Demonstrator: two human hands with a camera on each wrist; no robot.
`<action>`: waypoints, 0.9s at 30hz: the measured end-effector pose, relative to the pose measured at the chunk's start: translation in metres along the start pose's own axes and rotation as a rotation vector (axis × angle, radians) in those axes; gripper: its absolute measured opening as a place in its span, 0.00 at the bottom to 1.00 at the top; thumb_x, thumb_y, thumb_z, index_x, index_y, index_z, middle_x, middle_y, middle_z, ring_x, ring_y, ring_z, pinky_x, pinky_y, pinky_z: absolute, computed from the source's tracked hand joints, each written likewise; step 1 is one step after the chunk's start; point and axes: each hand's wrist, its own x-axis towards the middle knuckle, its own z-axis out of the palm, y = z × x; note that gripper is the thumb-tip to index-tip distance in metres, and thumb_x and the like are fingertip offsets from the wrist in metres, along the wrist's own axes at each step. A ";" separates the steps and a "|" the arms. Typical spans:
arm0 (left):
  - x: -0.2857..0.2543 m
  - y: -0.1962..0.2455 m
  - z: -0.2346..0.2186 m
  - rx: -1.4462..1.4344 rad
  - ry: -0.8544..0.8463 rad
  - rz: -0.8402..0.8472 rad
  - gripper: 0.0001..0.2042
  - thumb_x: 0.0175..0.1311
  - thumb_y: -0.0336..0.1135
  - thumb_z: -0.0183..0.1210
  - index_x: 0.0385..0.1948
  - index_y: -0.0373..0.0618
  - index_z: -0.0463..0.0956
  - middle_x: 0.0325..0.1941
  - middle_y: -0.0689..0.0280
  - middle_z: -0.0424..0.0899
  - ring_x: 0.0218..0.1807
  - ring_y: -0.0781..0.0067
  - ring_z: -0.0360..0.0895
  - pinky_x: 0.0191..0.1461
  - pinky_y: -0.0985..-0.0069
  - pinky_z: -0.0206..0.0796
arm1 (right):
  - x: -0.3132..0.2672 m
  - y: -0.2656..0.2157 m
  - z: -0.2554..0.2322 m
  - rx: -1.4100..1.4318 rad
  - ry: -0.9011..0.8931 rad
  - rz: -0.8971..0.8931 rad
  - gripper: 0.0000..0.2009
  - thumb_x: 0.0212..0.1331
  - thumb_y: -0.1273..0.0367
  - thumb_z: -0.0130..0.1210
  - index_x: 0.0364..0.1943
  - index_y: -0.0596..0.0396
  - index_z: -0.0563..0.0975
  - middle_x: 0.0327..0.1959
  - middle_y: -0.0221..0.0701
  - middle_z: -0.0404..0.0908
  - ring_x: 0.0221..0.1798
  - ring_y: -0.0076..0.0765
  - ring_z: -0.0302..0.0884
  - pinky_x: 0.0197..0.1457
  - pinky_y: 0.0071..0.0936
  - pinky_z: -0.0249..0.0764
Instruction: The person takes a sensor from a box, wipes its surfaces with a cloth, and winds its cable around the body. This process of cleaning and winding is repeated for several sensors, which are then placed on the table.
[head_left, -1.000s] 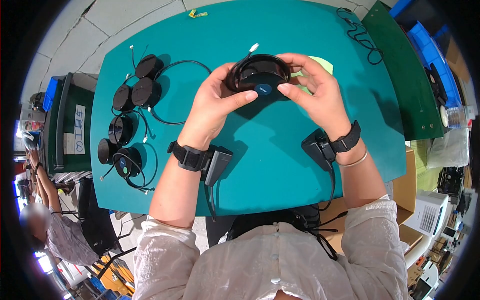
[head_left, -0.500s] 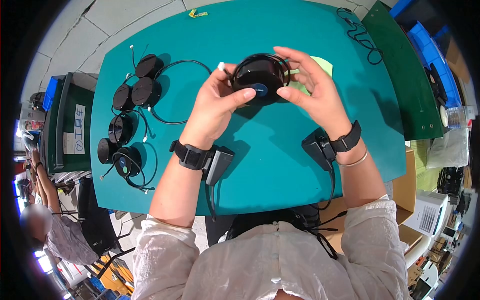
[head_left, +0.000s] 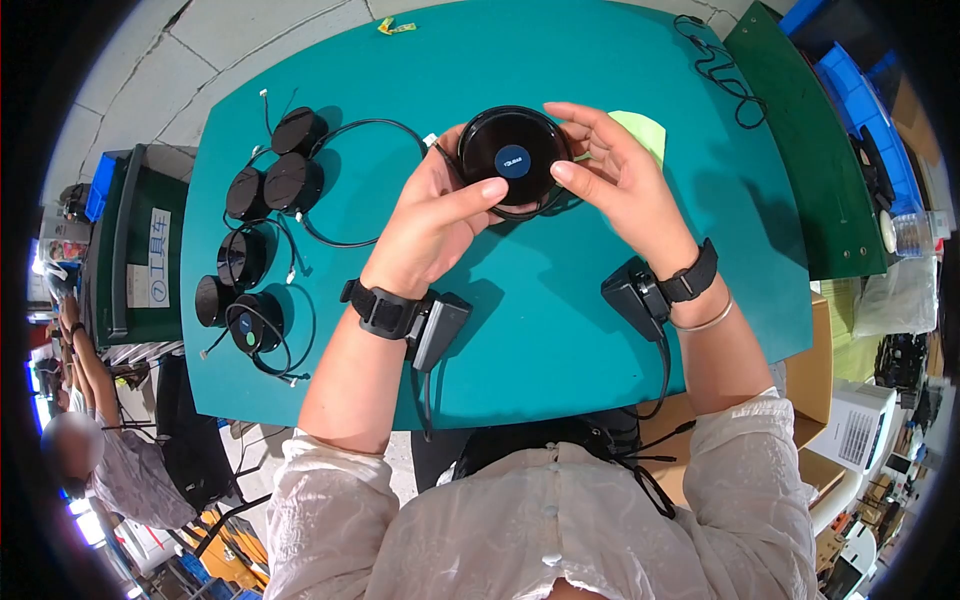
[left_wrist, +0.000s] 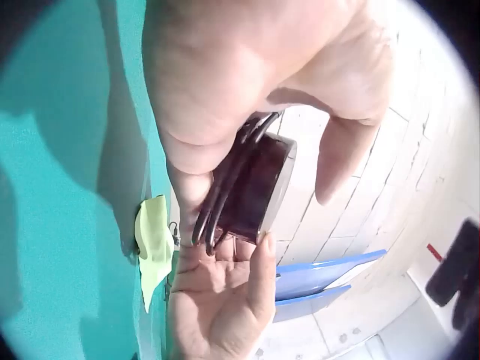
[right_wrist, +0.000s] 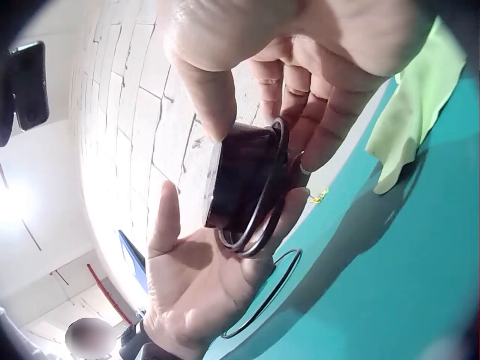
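Note:
Both hands hold one round black device (head_left: pixel 512 158) above the green table, its glossy face with a blue label turned up toward the head camera. The left hand (head_left: pixel 437 208) grips its left side, thumb at the lower edge of the face. At the right side the right hand (head_left: pixel 622 165) pinches the rim, thumb on the edge and fingers behind. A black cable lies looped around the device (left_wrist: pixel 259 187), seen in the left wrist view; its white connector (head_left: pixel 430 141) sticks out by the left fingers. The right wrist view shows the device (right_wrist: pixel 244 176) between both hands.
Several black round devices (head_left: pixel 293 184) with cables lie on the table's left side. A light green cloth (head_left: pixel 640 135) is behind the right hand. A black cable (head_left: pixel 735 85) and a yellow wrapper (head_left: pixel 396 28) lie near the far edge. Another person (head_left: pixel 130 465) is at far left.
The device has tilted so its labelled face points up more fully, and the label sits higher. The connector has moved from above the device to its left. Both hands still hold it.

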 end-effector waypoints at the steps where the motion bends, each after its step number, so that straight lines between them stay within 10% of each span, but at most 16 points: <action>1: 0.001 0.000 -0.002 -0.004 -0.004 -0.001 0.29 0.58 0.24 0.61 0.60 0.39 0.57 0.59 0.54 0.70 0.58 0.61 0.74 0.57 0.63 0.73 | -0.001 -0.001 -0.001 -0.002 0.011 0.012 0.24 0.60 0.66 0.61 0.61 0.53 0.69 0.47 0.33 0.76 0.45 0.24 0.74 0.51 0.23 0.73; 16: 0.004 -0.002 -0.007 0.156 -0.158 0.102 0.43 0.55 0.30 0.64 0.71 0.43 0.45 0.66 0.58 0.64 0.63 0.59 0.68 0.66 0.57 0.62 | 0.000 0.001 -0.004 0.725 -0.081 0.416 0.13 0.69 0.65 0.48 0.46 0.61 0.76 0.39 0.34 0.80 0.41 0.31 0.78 0.48 0.31 0.75; 27: -0.002 -0.003 0.001 -0.114 -0.017 -0.076 0.25 0.66 0.32 0.53 0.63 0.42 0.55 0.58 0.55 0.70 0.56 0.58 0.74 0.58 0.61 0.71 | 0.000 0.001 -0.001 0.232 -0.152 0.394 0.21 0.72 0.57 0.43 0.48 0.64 0.75 0.37 0.34 0.81 0.37 0.28 0.79 0.47 0.27 0.77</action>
